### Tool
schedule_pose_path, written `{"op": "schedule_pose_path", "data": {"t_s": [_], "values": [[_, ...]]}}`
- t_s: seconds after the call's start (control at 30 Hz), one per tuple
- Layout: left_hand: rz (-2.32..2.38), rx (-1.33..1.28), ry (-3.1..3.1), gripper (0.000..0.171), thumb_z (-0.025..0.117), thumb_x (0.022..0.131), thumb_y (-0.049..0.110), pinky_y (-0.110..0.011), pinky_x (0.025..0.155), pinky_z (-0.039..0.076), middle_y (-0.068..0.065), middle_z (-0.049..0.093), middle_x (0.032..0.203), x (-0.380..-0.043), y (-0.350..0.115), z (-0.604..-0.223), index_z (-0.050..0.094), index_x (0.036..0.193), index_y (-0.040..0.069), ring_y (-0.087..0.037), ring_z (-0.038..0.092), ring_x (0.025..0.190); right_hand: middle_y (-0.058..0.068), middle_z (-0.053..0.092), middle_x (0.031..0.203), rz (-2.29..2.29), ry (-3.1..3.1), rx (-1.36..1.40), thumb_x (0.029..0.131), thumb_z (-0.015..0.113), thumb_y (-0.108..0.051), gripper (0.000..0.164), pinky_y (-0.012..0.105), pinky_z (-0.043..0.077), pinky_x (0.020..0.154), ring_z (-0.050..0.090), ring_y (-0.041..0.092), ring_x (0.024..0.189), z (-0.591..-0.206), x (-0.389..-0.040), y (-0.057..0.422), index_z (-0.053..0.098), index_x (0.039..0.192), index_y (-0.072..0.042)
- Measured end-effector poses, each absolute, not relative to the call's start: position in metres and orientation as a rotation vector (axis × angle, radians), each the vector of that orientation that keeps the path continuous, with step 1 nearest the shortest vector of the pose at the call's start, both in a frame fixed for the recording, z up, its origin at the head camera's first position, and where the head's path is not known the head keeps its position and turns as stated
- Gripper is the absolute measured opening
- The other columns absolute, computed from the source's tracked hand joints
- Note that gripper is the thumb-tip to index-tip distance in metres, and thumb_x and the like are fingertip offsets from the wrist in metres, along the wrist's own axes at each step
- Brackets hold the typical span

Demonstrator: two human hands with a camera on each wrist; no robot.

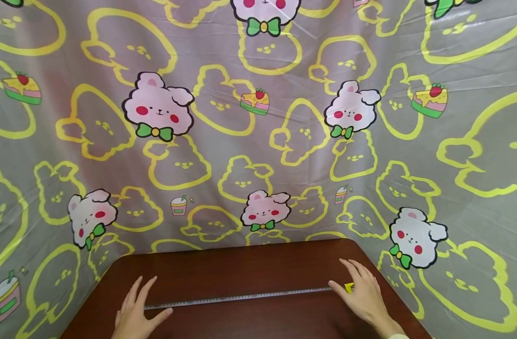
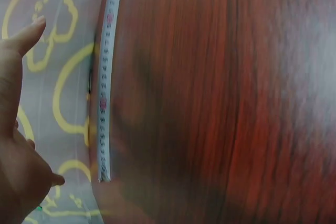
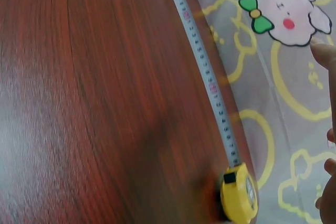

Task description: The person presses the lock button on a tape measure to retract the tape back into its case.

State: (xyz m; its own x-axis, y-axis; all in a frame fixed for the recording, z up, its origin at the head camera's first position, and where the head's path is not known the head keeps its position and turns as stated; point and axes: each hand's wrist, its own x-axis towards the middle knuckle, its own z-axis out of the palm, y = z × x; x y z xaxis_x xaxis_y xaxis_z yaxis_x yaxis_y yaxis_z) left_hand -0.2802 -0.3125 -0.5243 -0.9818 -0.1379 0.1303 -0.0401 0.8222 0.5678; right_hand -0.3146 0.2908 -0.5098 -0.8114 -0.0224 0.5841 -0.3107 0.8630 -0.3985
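Note:
A yellow tape measure (image 3: 239, 195) lies on the dark red-brown wooden table (image 1: 258, 320), its metal blade (image 1: 241, 297) drawn out across the tabletop. My left hand (image 1: 133, 313) hovers near the blade's free end, fingers spread and thumb apart, holding nothing. In the left wrist view that end of the blade (image 2: 106, 77) lies flat, with the hand off to one side. Close to the yellow case is my right hand (image 1: 362, 292), which partly hides it in the head view. Its fingers are also spread, and the right wrist view shows a gap between hand and case.
A grey curtain (image 1: 279, 188) printed with yellow outlines and white bunny faces hangs behind the table and along both sides. The table's rounded far edge (image 1: 241, 249) lies close to it. Shadows of the hands fall on the wood.

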Motion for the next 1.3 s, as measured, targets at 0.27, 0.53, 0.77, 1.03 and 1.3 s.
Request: {"op": "schedule_pose_path", "data": {"t_s": [0.27,0.53,0.77,1.03,1.3], "values": [[-1.011,0.193,-2.850,0.113,0.081,0.082,0.061,-0.084,0.088,0.032,-0.041,0.005,0.158,-0.288,-0.346,-0.534,0.021,0.160,0.006,-0.075,0.020,0.130,0.023,0.050,0.142,0.739,-2.494,0.218,0.089,0.077,-0.056,0.072,0.075,0.035,0.092,0.044,0.053,0.127,-0.518,-0.318,0.307,0.057,0.143,-0.012],[-1.049,0.278,-2.834,0.117,0.083,0.081,0.059,-0.083,0.094,0.029,-0.049,0.005,0.151,-0.295,-0.375,-0.553,0.017,0.158,0.000,-0.075,0.020,0.128,0.025,0.049,0.141,0.791,-2.547,0.188,0.090,0.079,-0.050,0.070,0.074,0.033,0.094,0.043,0.054,0.126,-0.532,-0.321,0.322,0.057,0.142,-0.010],[-1.103,0.415,-2.846,0.125,0.083,0.078,0.062,-0.082,0.098,0.027,-0.052,0.007,0.147,-0.303,-0.399,-0.574,0.013,0.155,-0.007,-0.074,0.017,0.129,0.032,0.048,0.140,0.868,-2.648,0.054,0.090,0.076,-0.054,0.083,0.071,0.037,0.092,0.047,0.054,0.123,-0.554,-0.329,0.338,0.047,0.150,-0.004],[-1.101,0.679,-2.786,0.130,0.085,0.073,0.063,-0.076,0.105,0.024,-0.048,0.019,0.141,-0.309,-0.420,-0.594,0.017,0.147,-0.020,-0.067,0.020,0.132,0.034,0.053,0.135,0.807,-2.815,-0.186,0.083,0.072,-0.073,0.107,0.073,0.031,0.099,0.051,0.051,0.120,-0.582,-0.339,0.349,0.039,0.151,0.003],[-0.940,0.765,-2.957,0.122,0.073,0.073,0.080,-0.075,0.108,0.020,-0.051,0.024,0.138,-0.321,-0.422,-0.602,0.041,0.139,-0.017,-0.071,0.019,0.131,0.037,0.046,0.141,0.816,-2.880,-0.329,0.074,0.066,-0.087,0.118,0.080,0.015,0.099,0.041,0.059,0.125,-0.586,-0.345,0.345,0.038,0.154,-0.005]]}}
